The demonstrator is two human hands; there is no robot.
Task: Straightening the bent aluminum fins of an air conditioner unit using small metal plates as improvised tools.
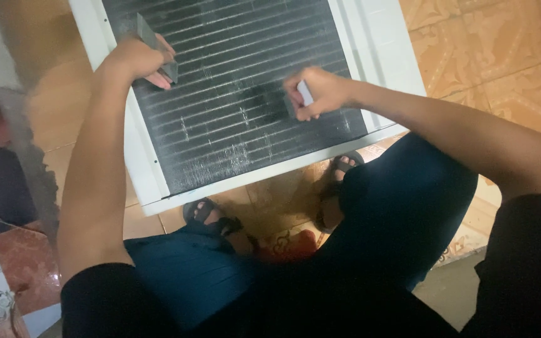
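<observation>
A white-framed panel (148,175) with a dark finned coil (245,75) lies tilted on the floor in front of me. My left hand (138,59) is closed on a flat grey comb-like tool (154,45) pressed against the upper left of the fins. My right hand (317,92) grips a small white and grey tool (303,94) against the fins at the right side. Several pale scratch marks show on the lower fins.
Orange patterned floor tiles (508,56) spread to the right. My sandalled feet (211,216) sit just below the panel's near edge. A grey cloth bundle (7,112) and dark objects lie at the left.
</observation>
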